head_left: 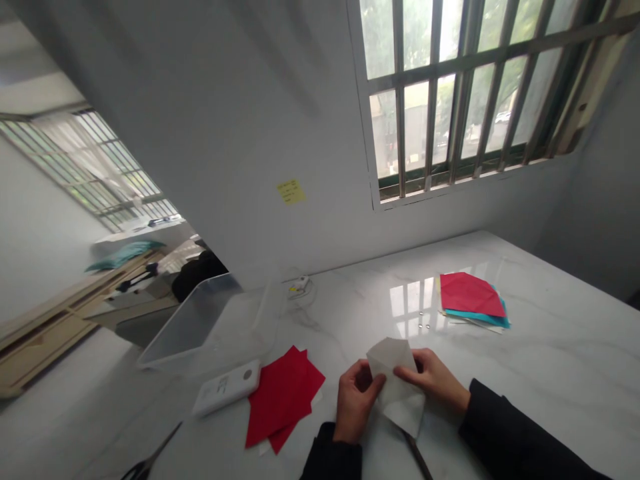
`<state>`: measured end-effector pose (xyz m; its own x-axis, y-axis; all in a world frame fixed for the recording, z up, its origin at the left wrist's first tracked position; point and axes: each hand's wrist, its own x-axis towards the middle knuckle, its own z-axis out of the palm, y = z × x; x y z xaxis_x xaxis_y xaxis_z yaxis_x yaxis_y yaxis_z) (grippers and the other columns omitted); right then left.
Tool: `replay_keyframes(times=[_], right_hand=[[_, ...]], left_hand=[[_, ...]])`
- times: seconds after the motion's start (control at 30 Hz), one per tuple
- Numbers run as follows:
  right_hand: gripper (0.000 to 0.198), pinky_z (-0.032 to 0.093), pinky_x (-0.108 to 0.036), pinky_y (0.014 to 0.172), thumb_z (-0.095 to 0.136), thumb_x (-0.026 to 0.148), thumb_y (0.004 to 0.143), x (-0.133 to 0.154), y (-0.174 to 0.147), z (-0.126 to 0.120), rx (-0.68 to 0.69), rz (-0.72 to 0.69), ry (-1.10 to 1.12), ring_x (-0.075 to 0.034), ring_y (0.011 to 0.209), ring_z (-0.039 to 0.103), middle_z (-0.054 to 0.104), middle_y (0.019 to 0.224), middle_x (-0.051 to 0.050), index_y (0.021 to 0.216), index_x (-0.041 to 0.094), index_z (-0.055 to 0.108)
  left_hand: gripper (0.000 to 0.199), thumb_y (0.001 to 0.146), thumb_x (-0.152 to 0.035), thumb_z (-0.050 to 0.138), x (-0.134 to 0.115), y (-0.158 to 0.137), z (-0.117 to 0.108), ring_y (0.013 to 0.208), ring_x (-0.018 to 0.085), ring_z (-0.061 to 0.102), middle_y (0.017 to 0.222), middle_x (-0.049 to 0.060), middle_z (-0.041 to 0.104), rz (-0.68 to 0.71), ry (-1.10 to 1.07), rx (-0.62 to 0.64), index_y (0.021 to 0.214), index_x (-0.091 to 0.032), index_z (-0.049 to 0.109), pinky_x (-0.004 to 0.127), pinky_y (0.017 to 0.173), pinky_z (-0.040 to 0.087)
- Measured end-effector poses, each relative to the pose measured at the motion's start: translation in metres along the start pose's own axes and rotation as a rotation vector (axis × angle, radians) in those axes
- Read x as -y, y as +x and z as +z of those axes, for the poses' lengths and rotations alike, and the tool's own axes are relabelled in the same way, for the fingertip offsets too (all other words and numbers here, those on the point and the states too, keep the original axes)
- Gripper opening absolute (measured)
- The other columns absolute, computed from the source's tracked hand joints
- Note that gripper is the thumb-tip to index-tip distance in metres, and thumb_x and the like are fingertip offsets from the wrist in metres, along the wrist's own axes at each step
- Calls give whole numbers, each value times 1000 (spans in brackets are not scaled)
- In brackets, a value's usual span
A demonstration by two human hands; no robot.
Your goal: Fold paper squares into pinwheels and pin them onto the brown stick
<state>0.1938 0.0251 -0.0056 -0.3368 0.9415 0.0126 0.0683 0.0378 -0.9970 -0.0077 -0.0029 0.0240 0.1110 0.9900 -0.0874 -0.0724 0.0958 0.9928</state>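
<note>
A white paper envelope (397, 390) with its pointed flap up is held between my two hands above the table. My left hand (356, 397) grips its left edge, thumb in front and fingers behind. On the right side my right hand (435, 377) pinches it, the thumb lying across the front near the flap fold. Below the envelope a dark, slim tool (416, 457) shows in part; its upper end is hidden, so its kind is unclear. Red paper sheets (280, 400) lie overlapping to the left of my left hand.
A white power bank (227, 388) lies beside the red sheets, near a clear plastic bin (165, 340). Scissors (150, 460) rest at the lower left. Red, blue and white papers (473, 297) are stacked at the right. A cable (300, 287) lies by the wall.
</note>
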Motion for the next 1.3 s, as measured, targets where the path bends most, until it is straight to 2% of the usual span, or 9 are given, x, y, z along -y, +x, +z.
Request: replay_keyframes(times=[0.1, 0.27, 0.5, 0.77, 0.9, 1.07, 1.3], right_hand=[[35, 44, -28, 61, 70, 45, 85, 0, -1, 1, -2, -3, -19, -20, 69, 57, 67, 73, -4, 82, 10, 73], [38, 43, -28, 62, 69, 47, 88, 0, -4, 1, 12, -10, -95, -20, 69, 56, 66, 74, -5, 85, 10, 74], [51, 46, -27, 62, 57, 60, 94, 3, -9, -1, 58, -21, -63, -21, 74, 59, 69, 83, -6, 90, 12, 73], [49, 45, -28, 60, 62, 59, 92, -4, -9, -1, -12, -14, -136, -19, 68, 56, 66, 76, -6, 88, 12, 73], [50, 47, -29, 62, 62, 60, 91, 0, -9, -1, -4, -13, -129, -21, 71, 57, 69, 79, -7, 92, 12, 75], [49, 43, -28, 60, 62, 59, 91, 3, -8, -1, -18, -22, -186, -18, 67, 52, 65, 73, -5, 85, 11, 73], [47, 41, -27, 60, 62, 56, 91, 3, -8, -3, -10, -35, -220, -17, 68, 51, 64, 73, -4, 85, 11, 73]], left_hand=[[40, 76, -43, 85, -1, 1, 0, 96, 27, 74, 102, 12, 79, -18, -7, 18, 101, -14, 76, 34, 88, 56], [54, 75, -41, 87, -1, 1, 0, 104, 30, 73, 113, 15, 78, -46, -48, 78, 118, -13, 74, 40, 97, 56], [51, 70, -41, 90, 1, 4, -2, 104, 30, 74, 114, 16, 77, -58, -98, -40, 110, -12, 75, 39, 95, 57], [59, 70, -41, 90, -2, 0, 3, 107, 32, 73, 111, 16, 78, -53, -87, 13, 119, -12, 74, 42, 98, 56], [60, 70, -41, 90, -3, 1, 3, 108, 32, 72, 111, 17, 78, -47, -82, 14, 120, -12, 74, 43, 99, 56], [61, 71, -41, 89, 0, 2, 1, 109, 32, 72, 112, 17, 78, -48, -79, 33, 122, -11, 73, 42, 99, 56], [61, 70, -40, 90, 1, 2, 1, 110, 34, 72, 118, 18, 76, -51, -75, 39, 120, -11, 73, 44, 99, 57]])
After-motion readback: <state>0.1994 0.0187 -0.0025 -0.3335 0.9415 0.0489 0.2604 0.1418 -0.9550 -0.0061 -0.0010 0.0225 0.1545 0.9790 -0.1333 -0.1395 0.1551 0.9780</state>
